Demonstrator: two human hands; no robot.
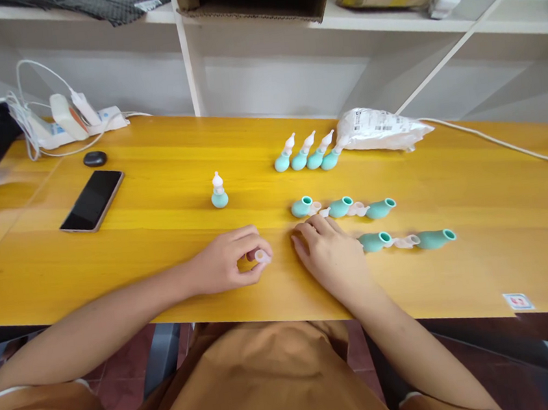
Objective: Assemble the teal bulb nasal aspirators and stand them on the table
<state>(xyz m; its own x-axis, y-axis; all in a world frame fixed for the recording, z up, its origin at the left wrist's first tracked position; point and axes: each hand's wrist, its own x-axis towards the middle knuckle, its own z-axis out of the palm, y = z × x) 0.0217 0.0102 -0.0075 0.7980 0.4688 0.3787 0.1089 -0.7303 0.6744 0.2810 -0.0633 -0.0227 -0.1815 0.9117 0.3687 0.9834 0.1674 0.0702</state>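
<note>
My left hand (228, 260) pinches a small translucent nozzle piece (260, 256) above the table, its round opening facing up. My right hand (332, 251) rests low over the table with fingers bent and slightly apart; nothing shows in it. Just beyond its fingertips lies a small clear tip (324, 213), and I cannot tell if they touch. Around it are open teal rubber bulbs, one at the back left (301, 207) and one by the hand's right side (374, 241). Between the bulbs lie loose clear nozzle pieces (406, 241). One assembled bulb aspirator (218, 191) stands upright beyond my left hand.
Several assembled aspirators (299, 161) stand in a row at the back, beside a white plastic package (378, 130). A phone (92, 201), a black mouse-like object (95, 159) and a power strip (113, 117) with cables lie left. A shelf (382, 24) with boxes runs behind.
</note>
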